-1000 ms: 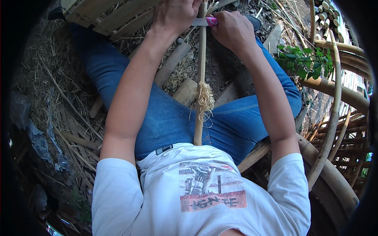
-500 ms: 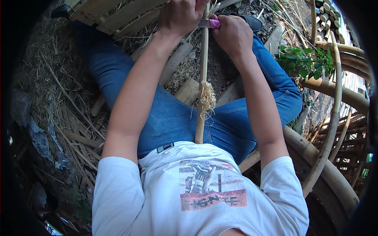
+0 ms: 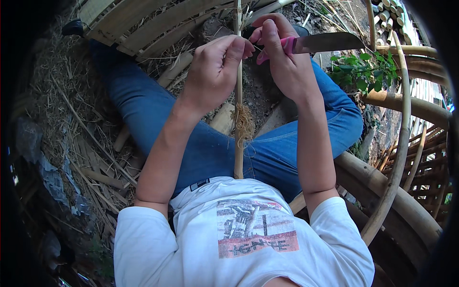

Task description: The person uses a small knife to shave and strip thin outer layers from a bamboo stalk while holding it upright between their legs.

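A long bamboo strip (image 3: 238, 160) runs from my waist up between my legs and passes behind my left hand. Partway along it hangs a tuft of curled shavings (image 3: 244, 123). My left hand (image 3: 213, 69) is closed in a pinch in front of the strip; what lies between its fingertips is too small to name. My right hand (image 3: 289, 64) grips a knife by its pink handle, the broad blade (image 3: 327, 42) pointing off to the right, away from the strip. My two hands' fingertips are close together.
A slatted bamboo panel (image 3: 138, 24) stands at the far left. Curved bamboo poles (image 3: 401, 143) and a leafy plant (image 3: 363, 71) are on the right, with cut bamboo (image 3: 389, 19) stacked beyond. Dry straw (image 3: 71, 105) covers the ground at left.
The knife has left the strip and turned, its blade now pointing right instead of left across the strip. My left hand has moved down and nearer; the strip has shifted slightly left.
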A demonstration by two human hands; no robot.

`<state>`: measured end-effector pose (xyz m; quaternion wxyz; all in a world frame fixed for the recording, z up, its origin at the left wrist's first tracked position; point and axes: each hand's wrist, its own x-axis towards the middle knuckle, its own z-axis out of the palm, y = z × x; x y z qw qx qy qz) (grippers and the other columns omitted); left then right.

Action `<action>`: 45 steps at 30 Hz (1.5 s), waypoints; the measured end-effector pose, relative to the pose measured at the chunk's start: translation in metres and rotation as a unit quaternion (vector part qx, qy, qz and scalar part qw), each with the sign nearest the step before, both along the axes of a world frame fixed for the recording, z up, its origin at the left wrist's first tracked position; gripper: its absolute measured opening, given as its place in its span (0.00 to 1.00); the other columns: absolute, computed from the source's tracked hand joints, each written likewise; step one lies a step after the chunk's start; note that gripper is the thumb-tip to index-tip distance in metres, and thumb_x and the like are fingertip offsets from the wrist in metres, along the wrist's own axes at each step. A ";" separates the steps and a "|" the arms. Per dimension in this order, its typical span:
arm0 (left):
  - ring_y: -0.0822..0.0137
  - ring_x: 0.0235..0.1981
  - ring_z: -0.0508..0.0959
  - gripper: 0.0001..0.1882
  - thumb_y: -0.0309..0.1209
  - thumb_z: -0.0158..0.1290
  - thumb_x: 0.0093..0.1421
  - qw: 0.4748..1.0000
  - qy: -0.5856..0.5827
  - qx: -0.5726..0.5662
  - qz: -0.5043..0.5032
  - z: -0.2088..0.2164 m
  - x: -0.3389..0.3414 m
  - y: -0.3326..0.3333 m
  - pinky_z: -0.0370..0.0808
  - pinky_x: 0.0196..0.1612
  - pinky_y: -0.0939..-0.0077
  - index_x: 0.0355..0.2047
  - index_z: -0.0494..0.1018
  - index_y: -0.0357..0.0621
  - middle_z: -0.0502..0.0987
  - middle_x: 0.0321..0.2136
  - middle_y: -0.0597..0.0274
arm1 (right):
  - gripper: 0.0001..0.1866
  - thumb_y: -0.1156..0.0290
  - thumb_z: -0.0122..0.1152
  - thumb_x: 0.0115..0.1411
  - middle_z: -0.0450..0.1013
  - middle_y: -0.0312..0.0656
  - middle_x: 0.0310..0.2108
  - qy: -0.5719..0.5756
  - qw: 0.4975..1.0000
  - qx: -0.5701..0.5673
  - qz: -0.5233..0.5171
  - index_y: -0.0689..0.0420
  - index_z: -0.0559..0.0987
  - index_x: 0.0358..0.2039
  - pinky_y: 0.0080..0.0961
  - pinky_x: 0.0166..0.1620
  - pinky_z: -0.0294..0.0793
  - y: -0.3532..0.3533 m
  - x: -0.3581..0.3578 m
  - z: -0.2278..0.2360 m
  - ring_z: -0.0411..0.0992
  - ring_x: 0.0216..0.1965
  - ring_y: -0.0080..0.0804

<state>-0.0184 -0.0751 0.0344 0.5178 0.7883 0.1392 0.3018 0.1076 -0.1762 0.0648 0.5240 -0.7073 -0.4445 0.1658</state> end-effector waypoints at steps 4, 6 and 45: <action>0.70 0.30 0.79 0.24 0.44 0.41 0.72 0.988 -0.069 -0.102 -0.098 0.005 0.003 -0.004 0.75 0.34 0.76 0.40 0.75 0.33 0.78 0.27 0.58 | 0.24 0.50 0.41 0.73 0.72 0.34 0.35 0.031 0.998 0.003 0.056 0.59 0.72 0.50 0.16 0.32 0.71 0.002 -0.012 0.010 0.70 0.32 0.15; 0.71 0.31 0.79 0.25 0.46 0.40 0.73 0.979 -0.077 -0.136 -0.133 0.003 0.003 -0.007 0.75 0.34 0.76 0.43 0.74 0.32 0.78 0.28 0.60 | 0.27 0.47 0.40 0.72 0.72 0.36 0.38 0.073 0.995 0.003 0.071 0.59 0.72 0.52 0.15 0.34 0.72 0.002 -0.016 0.012 0.71 0.34 0.15; 0.76 0.20 0.65 0.18 0.41 0.50 0.68 0.955 0.242 0.117 -0.128 -0.015 0.031 0.093 0.64 0.25 0.75 0.30 0.75 0.37 0.65 0.15 0.66 | 0.23 0.47 0.51 0.67 0.76 0.38 0.22 -0.120 0.973 -0.161 0.116 0.53 0.82 0.33 0.31 0.34 0.71 0.027 0.092 -0.077 0.74 0.26 0.31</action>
